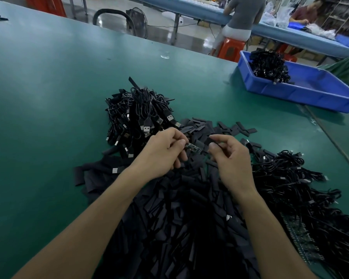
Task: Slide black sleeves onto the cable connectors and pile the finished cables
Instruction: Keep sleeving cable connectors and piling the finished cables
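Head view shows the left hand [165,152] pinching one cable's bare connector board [192,148], free end aimed at the right hand [232,160]. The right thumb and forefinger are closed on what appears to be a black sleeve [211,142], aligned for a straight push-on. Loose sleeves [189,208] lie directly beneath the hands, giving short reach. Unsleeved cables [290,178] appear to feed from the right. The apparent pile of finished cables [141,115] sits beyond the left hand on the green table [48,97], keeping the stocks separate.

Dim cool light, soft shadows on green table [48,87], glare on far floor [191,35], edges bent
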